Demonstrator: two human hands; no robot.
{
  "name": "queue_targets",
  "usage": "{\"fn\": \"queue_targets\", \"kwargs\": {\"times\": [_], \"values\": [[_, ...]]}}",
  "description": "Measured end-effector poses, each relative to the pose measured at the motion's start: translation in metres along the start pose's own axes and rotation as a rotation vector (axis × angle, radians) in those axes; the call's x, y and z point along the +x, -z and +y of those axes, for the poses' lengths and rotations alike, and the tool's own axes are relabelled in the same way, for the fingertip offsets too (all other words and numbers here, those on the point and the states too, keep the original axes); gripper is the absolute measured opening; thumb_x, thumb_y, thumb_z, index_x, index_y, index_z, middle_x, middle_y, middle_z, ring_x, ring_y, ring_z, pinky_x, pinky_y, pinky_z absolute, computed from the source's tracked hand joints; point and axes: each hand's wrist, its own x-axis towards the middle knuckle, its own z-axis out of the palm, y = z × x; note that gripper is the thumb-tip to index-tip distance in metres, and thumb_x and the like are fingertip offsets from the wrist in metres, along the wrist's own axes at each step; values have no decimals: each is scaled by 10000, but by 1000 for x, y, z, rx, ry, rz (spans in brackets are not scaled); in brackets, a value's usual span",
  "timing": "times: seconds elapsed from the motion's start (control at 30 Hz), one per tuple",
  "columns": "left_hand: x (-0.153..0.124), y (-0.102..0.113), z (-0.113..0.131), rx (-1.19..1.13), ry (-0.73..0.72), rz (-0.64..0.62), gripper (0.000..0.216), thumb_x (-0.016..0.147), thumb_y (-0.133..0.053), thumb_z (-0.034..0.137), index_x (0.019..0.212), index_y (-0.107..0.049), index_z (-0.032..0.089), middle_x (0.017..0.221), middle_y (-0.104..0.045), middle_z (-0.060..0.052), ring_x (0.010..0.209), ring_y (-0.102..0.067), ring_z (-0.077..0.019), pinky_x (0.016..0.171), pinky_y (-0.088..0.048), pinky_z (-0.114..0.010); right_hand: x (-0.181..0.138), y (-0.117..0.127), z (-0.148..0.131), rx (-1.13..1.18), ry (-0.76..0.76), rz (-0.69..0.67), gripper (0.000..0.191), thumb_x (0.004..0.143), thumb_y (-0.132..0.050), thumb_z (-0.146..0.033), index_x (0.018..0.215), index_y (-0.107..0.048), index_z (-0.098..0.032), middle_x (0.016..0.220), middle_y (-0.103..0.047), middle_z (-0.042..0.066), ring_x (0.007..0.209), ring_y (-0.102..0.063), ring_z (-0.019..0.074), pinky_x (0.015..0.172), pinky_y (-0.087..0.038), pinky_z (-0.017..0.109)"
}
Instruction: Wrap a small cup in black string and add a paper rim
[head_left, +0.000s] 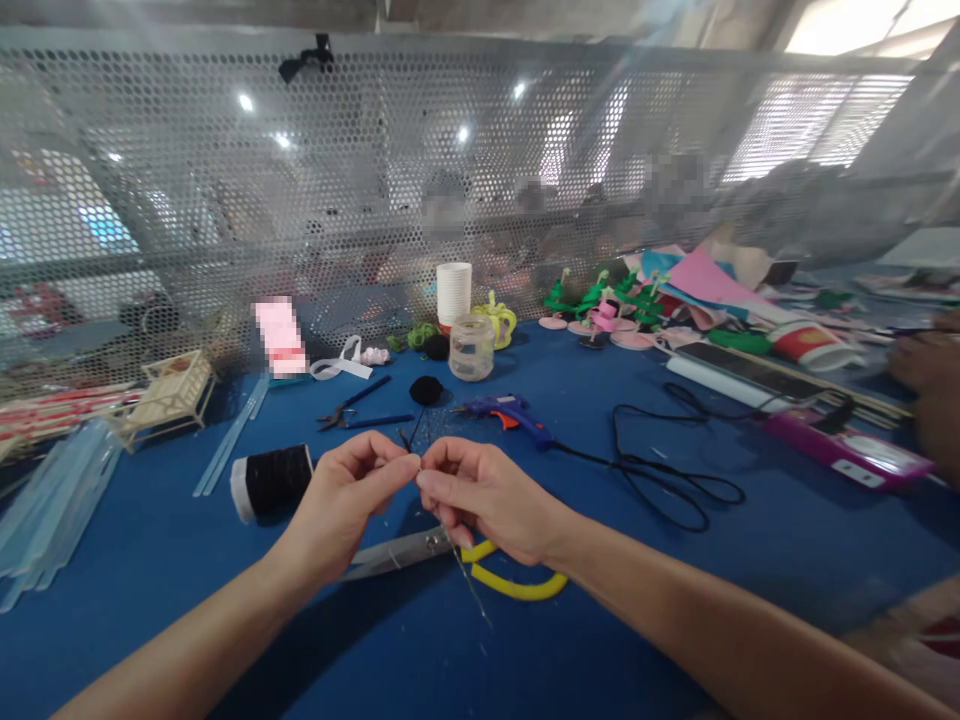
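My left hand [364,485] and my right hand [480,490] meet at the middle, both closed in a pinch, fingertips touching. What sits between the tips is too small to make out. Short dark strands [407,438] stick up just beyond my left fingers. From under my right hand a thin clear strand [474,590] hangs down. Beneath the hands lie scissors with yellow handles [525,590], blades pointing left and partly hidden. Beyond the fingertips is a small black ball [426,390]. A spool of black thread [277,480] lies beside my left wrist.
A blue glue gun [514,415] with a black cord [660,475] lies ahead right. Pliers [360,405], a clear jar [471,348] and stacked paper cups [454,292] stand farther back. Glue sticks [64,490] lie left. A purple power strip [847,450] and another person's hand [926,360] are right.
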Motion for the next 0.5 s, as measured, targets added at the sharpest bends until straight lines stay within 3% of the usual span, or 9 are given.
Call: {"fn": "queue_targets", "kwargs": {"times": [0.27, 0.5], "values": [[-2, -1, 1, 88, -83, 59, 161, 608, -693, 231, 581, -562, 143, 507, -497, 55, 480, -404, -50, 463, -299, -181, -3, -1, -6, -244, 69, 45, 221, 701, -610, -330, 671, -471, -160, 496, -491, -82, 318, -425, 17, 325, -360, 142], [-1, 3, 2, 47, 16, -61, 175, 622, -685, 265, 623, -552, 150, 529, -510, 41, 491, -449, -71, 486, -309, -203, -2, 2, -6, -103, -49, -117, 261, 692, -618, -376, 683, -504, -142, 606, -573, -31, 369, -463, 20, 335, -376, 143]]}}
